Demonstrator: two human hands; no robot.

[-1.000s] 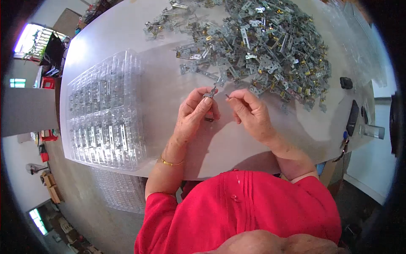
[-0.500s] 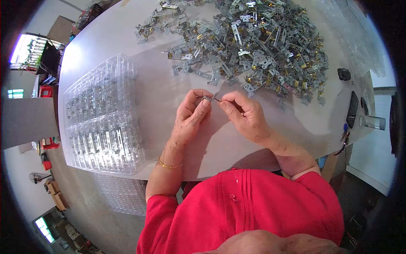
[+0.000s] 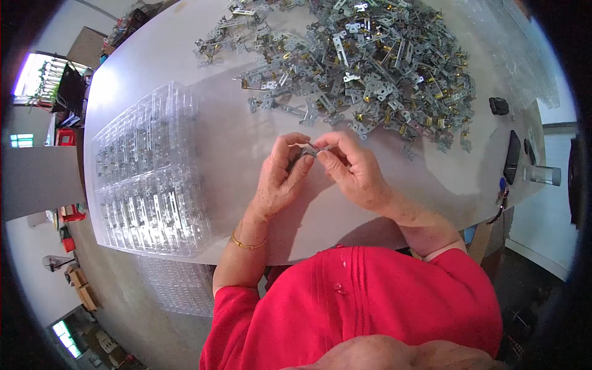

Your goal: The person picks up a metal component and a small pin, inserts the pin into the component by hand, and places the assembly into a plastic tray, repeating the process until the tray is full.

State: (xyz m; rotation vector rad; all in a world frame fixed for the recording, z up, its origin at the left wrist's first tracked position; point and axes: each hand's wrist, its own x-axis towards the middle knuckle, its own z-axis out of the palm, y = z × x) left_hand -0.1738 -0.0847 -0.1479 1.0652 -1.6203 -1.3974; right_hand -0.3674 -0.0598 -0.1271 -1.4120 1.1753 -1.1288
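Note:
Thumb and fingers of my left hand (image 3: pixel 279 177) are closed on a small grey metal bracket (image 3: pixel 308 151), mostly covered by the fingertips. My right hand (image 3: pixel 359 176) pinches at the same spot, its fingertips against the bracket's right side. A thin dark reddish sliver shows between the two hands; what my right fingers grip is too small to name. Beyond both hands spreads a large pile of metal brackets (image 3: pixel 370 68), some with brass-coloured pieces. To the left, clear plastic trays (image 3: pixel 200 176) hold rows of similar brackets.
Both trays rest on a pale table (image 3: pixel 237 228) with a curved edge. On the right lie a small black object (image 3: pixel 499 106), a long black object (image 3: pixel 512 157) and a clear cylinder (image 3: pixel 542 176). Clear plastic sheeting (image 3: pixel 512 55) covers the far right. More clear trays (image 3: pixel 176 287) sit below the table's left edge.
My right hand has moved left and its fingertips now meet the bracket in my left hand. The gap between the hands has closed.

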